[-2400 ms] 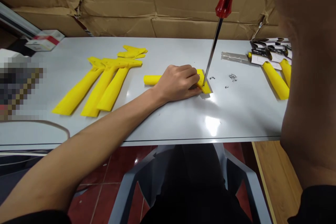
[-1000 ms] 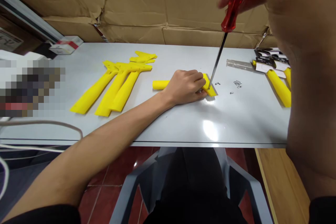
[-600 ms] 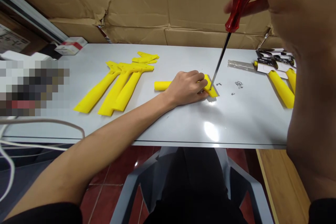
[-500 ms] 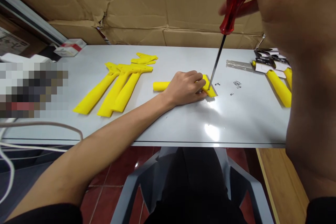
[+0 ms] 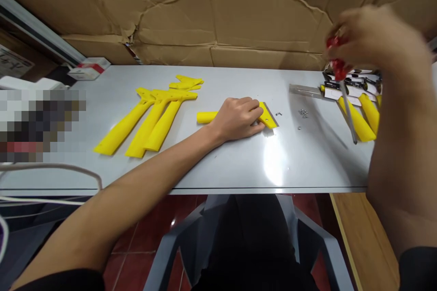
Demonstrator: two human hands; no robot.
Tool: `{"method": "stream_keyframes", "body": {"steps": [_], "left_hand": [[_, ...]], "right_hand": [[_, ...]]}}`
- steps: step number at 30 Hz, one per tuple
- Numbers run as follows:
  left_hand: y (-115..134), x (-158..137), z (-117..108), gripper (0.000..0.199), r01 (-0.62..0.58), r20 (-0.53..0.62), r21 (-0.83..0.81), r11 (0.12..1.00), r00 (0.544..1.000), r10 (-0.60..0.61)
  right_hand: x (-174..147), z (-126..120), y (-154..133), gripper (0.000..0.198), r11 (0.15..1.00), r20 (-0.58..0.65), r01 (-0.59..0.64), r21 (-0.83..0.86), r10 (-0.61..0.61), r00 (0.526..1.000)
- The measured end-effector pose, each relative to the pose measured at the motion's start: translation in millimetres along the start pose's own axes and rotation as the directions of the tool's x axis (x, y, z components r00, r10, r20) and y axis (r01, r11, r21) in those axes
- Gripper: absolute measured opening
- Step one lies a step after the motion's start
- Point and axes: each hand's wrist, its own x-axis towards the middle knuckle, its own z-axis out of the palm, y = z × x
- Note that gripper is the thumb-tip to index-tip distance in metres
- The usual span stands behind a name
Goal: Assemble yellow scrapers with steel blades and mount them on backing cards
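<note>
My left hand (image 5: 239, 119) is closed around a yellow scraper (image 5: 267, 117) and holds it down on the table. The scraper's head, with a metal blade along its edge and a screw in it, sticks out past my fingers; its handle end shows on the other side. Raised over the right part of the table, my right hand (image 5: 375, 38) grips a screwdriver (image 5: 339, 70) by its red handle. The screwdriver's shaft slants downward, apart from the scraper. Between the two hands lie several small screws (image 5: 303, 112), with a few more (image 5: 279, 113) close to the blade.
Several yellow scraper handles (image 5: 119, 129) lie on the left, with smaller yellow head pieces (image 5: 187, 82) behind them. Clear-wrapped blades (image 5: 305, 91) and finished-looking yellow scrapers (image 5: 357, 120) are on the right. Cardboard (image 5: 177, 20) stands along the table's back edge.
The screwdriver's tip has left the screw in the scraper head. My right hand has carried it to the right, away from the scraper. My left hand keeps its hold.
</note>
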Motion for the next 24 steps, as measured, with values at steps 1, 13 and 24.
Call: {"method": "stream_keyframes", "body": {"steps": [1, 13, 24], "left_hand": [[0, 0, 0, 0.016, 0.005, -0.007, 0.000, 1.000, 1.000, -0.005], [-3, -3, 1, 0.015, 0.050, 0.047, -0.021, 0.999, 0.998, -0.049], [-3, -2, 0, 0.015, 0.064, 0.065, -0.006, 0.998, 0.996, -0.064]], "right_hand": [[-1, 17, -6, 0.045, 1.000, 0.050, 0.009, -0.018, -0.008, 0.999], [27, 88, -30, 0.062, 0.989, 0.389, 0.079, 0.125, -0.122, 0.913], [22, 50, 5, 0.051, 0.988, 0.126, 0.055, 0.147, -0.073, 0.989]]}}
